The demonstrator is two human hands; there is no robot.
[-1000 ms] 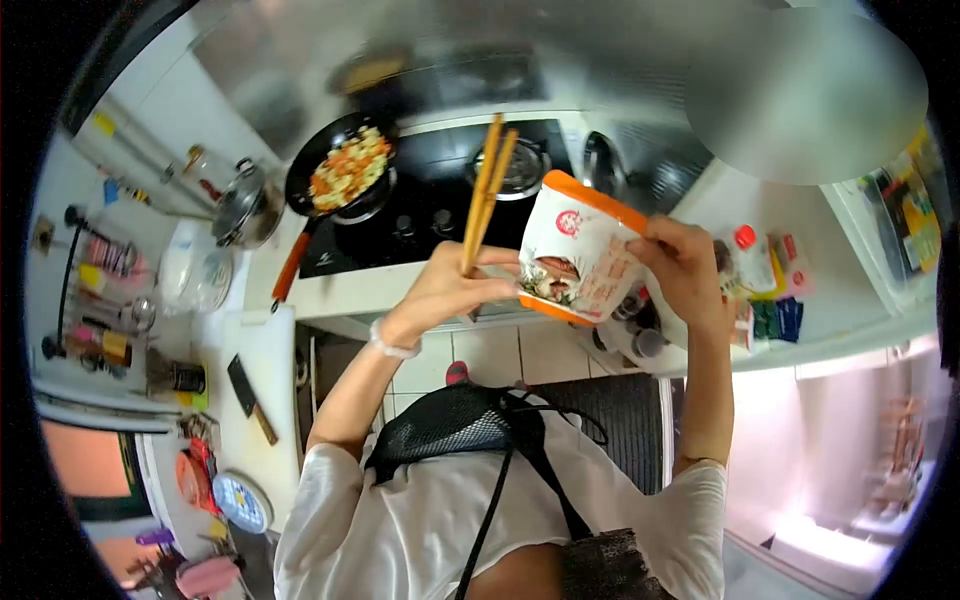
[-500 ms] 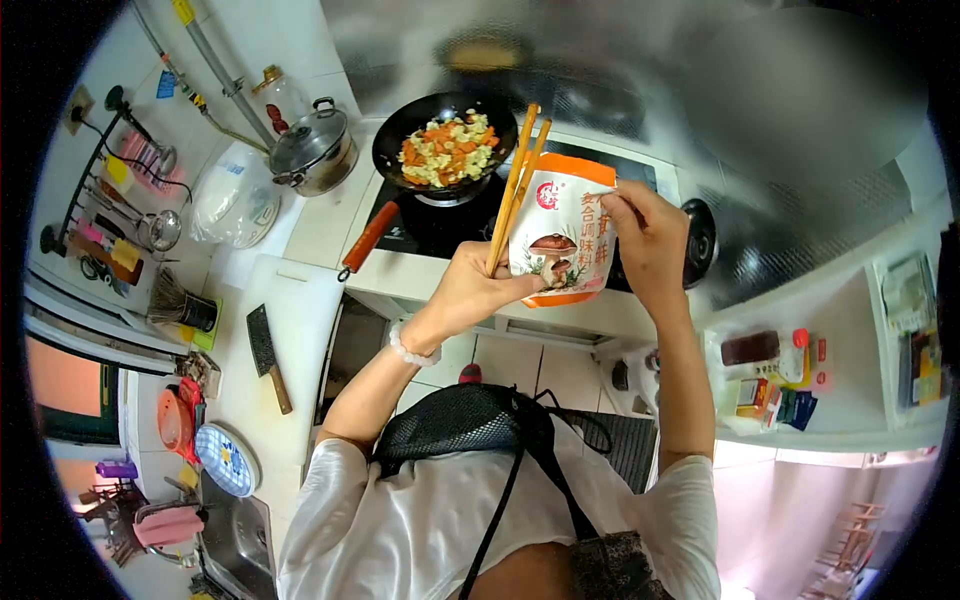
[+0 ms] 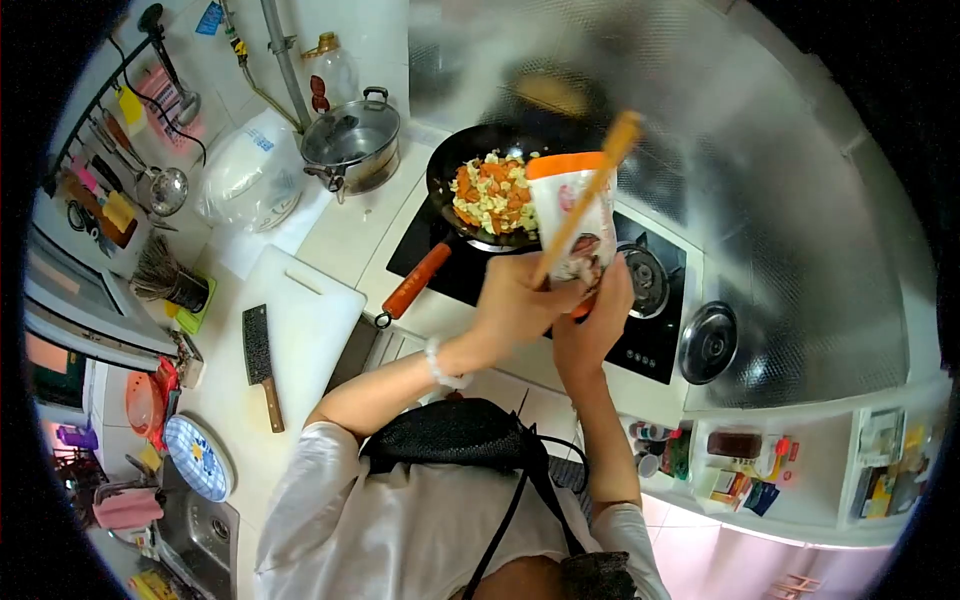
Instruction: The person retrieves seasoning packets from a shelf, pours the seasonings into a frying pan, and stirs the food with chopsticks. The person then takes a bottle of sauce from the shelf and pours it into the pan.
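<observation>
White-and-orange packet [image 3: 556, 205], held up in front of the cooktop [image 3: 655, 345], stands just to the right of the pan [image 3: 465, 150]. From where I stand, its long axis runs away from the person, orange top edge outermost, with the upper left corner overlapping the pan's near right side; how high above it, I can't judge. I can't make out whether that top is open either.

Both hands meet at the packet's lower end, so it lies straight out beyond the fingers. The left hand [image 3: 522, 302] is the one nearer the pan. It is a bit blurred, but its thumb and fingers are closed around the chopsticks [image 3: 600, 172], which slant across the packet's face, tips leaning right. Whether those fingers pinch the packet too, I can't tell. The right hand [image 3: 596, 325] comes up from below, fingers closed on the packet's lower right edge.

In the pan sits chopped orange and pale yellow food [image 3: 493, 197]; its handle [image 3: 417, 282] points back toward the left forearm. A lid [image 3: 709, 343] rests beyond the cooktop's right end. Farther left, a cleaver [image 3: 257, 345] lies on the white cutting board [image 3: 310, 320], well apart from both hands.
</observation>
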